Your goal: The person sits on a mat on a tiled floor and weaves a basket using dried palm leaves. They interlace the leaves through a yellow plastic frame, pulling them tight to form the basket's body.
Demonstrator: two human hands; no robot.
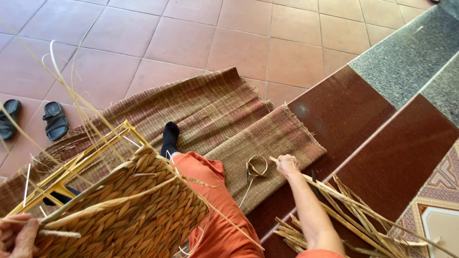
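My right hand (pixel 287 165) reaches out to the side and grips the end of a dried straw stalk, one of a bundle of stalks (pixel 349 210) lying along the dark red step. My left hand (pixel 16 236), at the bottom left corner, holds the edge of a half-woven straw basket (pixel 129 205) on a yellow metal frame (pixel 71 165). Loose strands stick up from the weave. The basket rests over my lap, beside my orange-trousered leg (pixel 210 191) with a black sock (pixel 169 136).
A woven brown mat (pixel 215 105) lies under me across the tiled floor and the step. A small loop of straw (pixel 256 167) sits on the mat near my right hand. A pair of dark sandals (pixel 33 119) is at the left. Grey stone steps (pixel 406 52) rise at the right.
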